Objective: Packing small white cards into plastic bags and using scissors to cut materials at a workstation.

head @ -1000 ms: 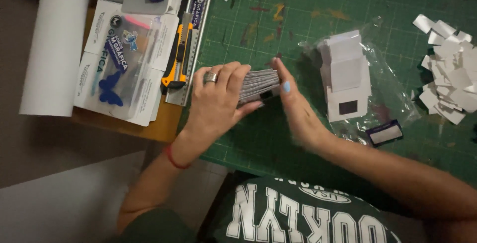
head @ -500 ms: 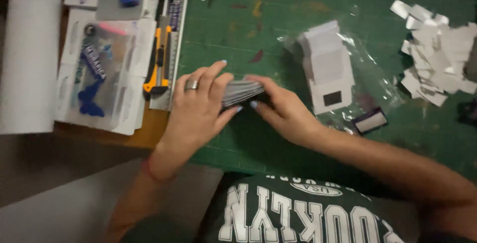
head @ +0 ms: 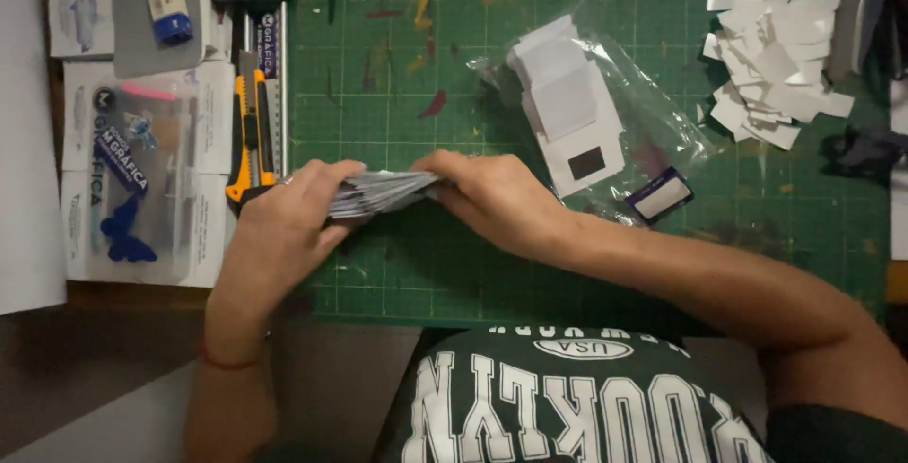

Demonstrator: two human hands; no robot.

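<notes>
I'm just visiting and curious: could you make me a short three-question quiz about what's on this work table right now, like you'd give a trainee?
1. True or false: both hands grip the thin grey stack of cards over the green gridded cutting mat.
2. What lies just left of the mat's left edge, beside the left hand?
A. a yellow-and-black utility knife
B. a red stapler
C. a pair of scissors
3. Fill in: the loose pile of white paper scraps lies at the mat's top ____ corner.

Key:
1. True; the right hand holds the stack's other end.
2. A
3. right
</notes>
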